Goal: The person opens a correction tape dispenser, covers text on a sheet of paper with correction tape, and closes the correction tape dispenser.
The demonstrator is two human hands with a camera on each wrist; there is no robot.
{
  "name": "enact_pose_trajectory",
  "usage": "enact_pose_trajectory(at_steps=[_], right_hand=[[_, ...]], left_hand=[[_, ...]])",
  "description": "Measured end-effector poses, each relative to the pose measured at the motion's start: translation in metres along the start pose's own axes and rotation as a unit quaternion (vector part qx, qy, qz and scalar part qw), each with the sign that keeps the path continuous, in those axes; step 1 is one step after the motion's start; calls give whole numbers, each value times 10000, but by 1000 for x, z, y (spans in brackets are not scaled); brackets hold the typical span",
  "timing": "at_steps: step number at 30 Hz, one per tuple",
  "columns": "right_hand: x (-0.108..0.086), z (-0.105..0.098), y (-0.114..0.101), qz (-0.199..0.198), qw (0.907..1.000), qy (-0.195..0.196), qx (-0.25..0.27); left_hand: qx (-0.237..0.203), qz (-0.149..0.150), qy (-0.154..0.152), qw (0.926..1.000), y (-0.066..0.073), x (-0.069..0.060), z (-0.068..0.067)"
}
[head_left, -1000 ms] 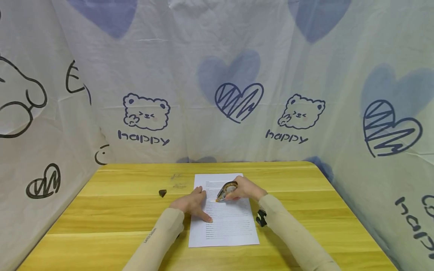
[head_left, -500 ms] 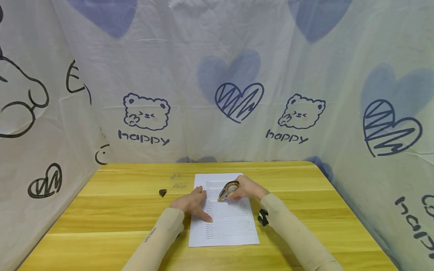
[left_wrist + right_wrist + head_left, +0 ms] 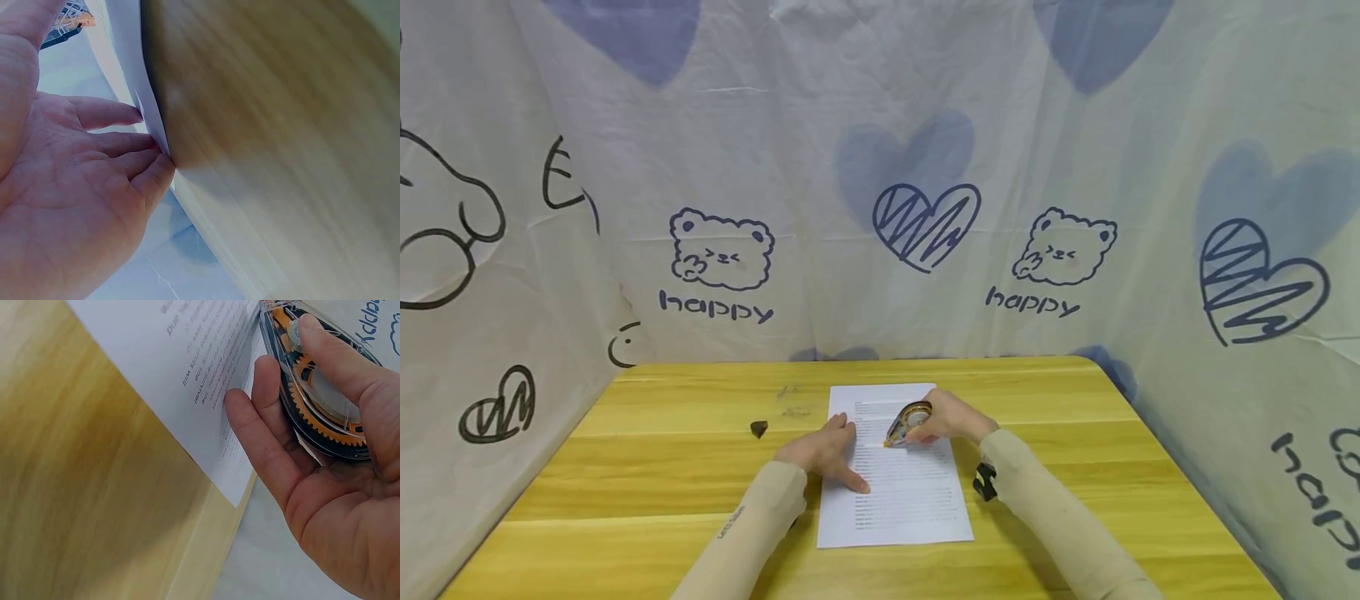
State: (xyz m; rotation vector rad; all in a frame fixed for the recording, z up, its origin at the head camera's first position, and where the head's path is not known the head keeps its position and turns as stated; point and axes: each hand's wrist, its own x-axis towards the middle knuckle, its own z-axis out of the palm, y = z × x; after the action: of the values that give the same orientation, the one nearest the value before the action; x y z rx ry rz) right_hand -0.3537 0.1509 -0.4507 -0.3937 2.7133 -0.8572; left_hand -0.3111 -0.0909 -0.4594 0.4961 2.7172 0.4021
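Note:
A sheet of printed paper point(image 3: 910, 512) lies on the table, lines of text running across it. My left hand point(image 3: 823, 452) rests on its left side, fingers spread and thumb lower down the page. In the left wrist view, the fingertips point(image 3: 159, 172) touch the paper's edge. With thumb and fingers, my right hand point(image 3: 949, 417) holds a correction tape dispenser point(image 3: 907, 422), tilted so its orange tip meets a line of text. The right wrist view shows the dispenser's point(image 3: 319, 406) clear case and orange gear; its tip is outside that view.
A small dark piece point(image 3: 759, 428) lies on the wooden table point(image 3: 647, 467), left of the paper. Faint marks point(image 3: 795, 402) show on the wood near it. A white cloth point(image 3: 820, 250) with hearts and bears hangs behind the table and along both sides.
My right hand has slid slightly to the right with the correction tape dispenser, its tip staying at about the same text line. The left hand and the paper stay in place.

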Motion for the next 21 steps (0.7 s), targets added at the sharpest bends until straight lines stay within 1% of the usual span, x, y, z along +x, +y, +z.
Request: enact_pose_trajectory(at_steps=[10,21], right_hand=[[-1,0,-2,9,9999,-23,137],[-3,0,1,-12,9997,-11,256]], left_hand=[[-1,-65,-18,10000,-1,0,1],[-14,-67,-12,10000,-2,2,2]])
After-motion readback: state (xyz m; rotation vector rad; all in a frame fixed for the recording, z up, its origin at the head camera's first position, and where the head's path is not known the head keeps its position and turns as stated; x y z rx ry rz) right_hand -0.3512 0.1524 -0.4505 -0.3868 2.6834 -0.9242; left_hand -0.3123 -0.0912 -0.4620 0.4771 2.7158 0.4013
